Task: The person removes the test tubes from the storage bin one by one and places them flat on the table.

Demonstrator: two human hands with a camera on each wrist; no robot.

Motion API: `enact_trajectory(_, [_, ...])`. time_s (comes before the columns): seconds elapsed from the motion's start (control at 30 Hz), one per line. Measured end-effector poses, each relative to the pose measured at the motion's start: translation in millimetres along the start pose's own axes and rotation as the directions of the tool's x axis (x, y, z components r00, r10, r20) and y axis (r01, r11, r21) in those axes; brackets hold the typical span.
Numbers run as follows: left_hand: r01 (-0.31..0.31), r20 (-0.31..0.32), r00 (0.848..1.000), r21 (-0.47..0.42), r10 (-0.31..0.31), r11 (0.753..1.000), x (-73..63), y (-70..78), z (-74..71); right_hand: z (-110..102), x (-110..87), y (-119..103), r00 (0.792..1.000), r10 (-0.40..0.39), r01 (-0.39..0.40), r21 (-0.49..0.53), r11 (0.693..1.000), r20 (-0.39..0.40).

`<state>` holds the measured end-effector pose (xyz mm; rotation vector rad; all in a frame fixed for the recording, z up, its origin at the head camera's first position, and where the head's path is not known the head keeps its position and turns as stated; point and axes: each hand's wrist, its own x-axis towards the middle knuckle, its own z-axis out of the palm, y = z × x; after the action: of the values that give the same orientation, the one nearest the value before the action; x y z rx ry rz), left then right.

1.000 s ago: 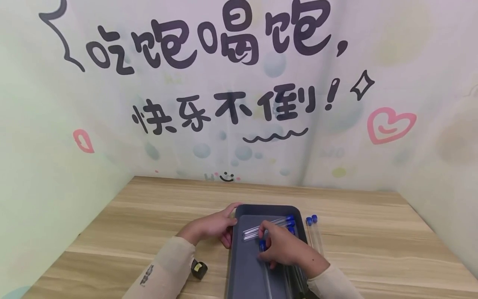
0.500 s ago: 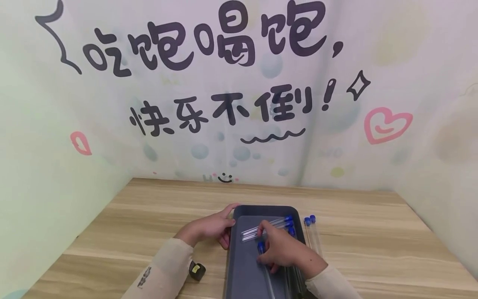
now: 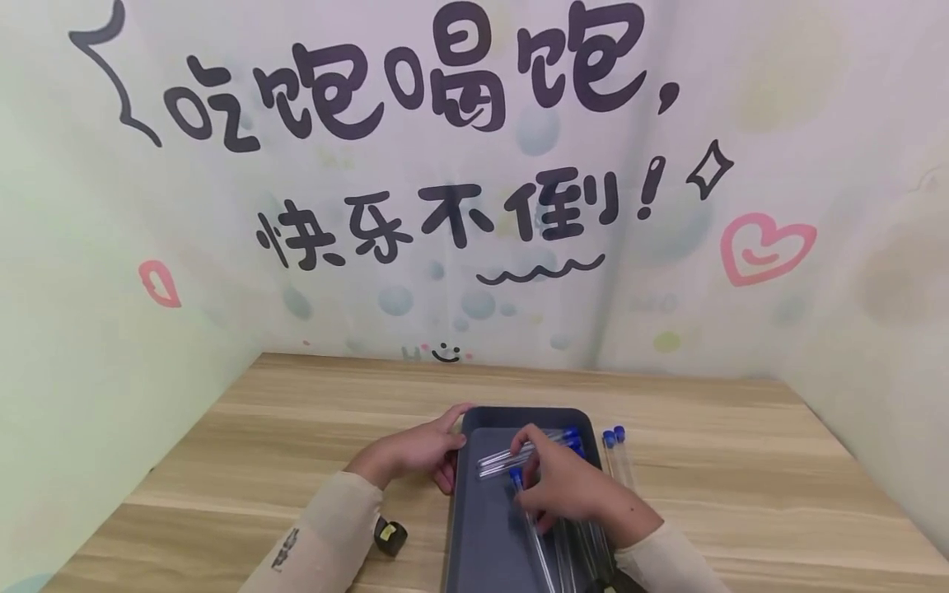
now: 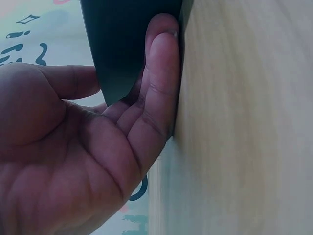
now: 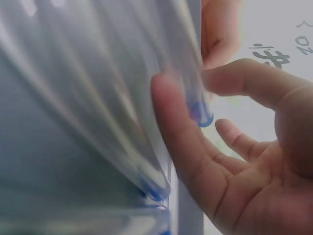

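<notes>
My left hand [image 3: 418, 449] grips the left side of a dark grey tray [image 3: 478, 535]; in the left wrist view its fingers lie against the tray's outer wall. Over the tray, my right hand [image 3: 571, 490] pinches a clear, blue-capped test tube [image 3: 535, 543] just below its cap, between thumb and fingers. That tube slants with its cap away from me. More clear tubes [image 3: 495, 465] with blue caps lie crosswise at the tray's far end. Others [image 3: 593, 548] lie lengthwise along its right side, partly hidden by the right hand and forearm.
Two capped tubes [image 3: 623, 463] lie on the wooden table [image 3: 334, 387] just right of the tray. A small black object with a yellow-green mark [image 3: 390, 536] is beside the left sleeve. A printed cloth wall [image 3: 371, 321] stands behind the table.
My right hand has risen slightly and shifted a little right. The pinched tube has moved with it, its near end swinging to the right. The left hand stays on the tray.
</notes>
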<state>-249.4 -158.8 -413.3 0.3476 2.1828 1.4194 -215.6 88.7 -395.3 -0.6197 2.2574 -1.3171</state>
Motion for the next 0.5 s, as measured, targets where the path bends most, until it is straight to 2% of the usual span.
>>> enact_trajectory(0.3, [0.0, 0.0, 1.0, 0.011, 0.0, 1.0, -0.5, 0.5, -2.1, -10.1, -8.0, -15.0, 0.996, -0.017, 0.021, 0.04, 0.999, -0.087])
enact_trajectory(0.5, [-0.013, 0.011, 1.0, -0.004, 0.013, 1.0, 0.5, -0.9, -0.5, -24.3, -20.0, -23.9, 0.984, -0.022, 0.038, 0.088, 0.995, -0.176])
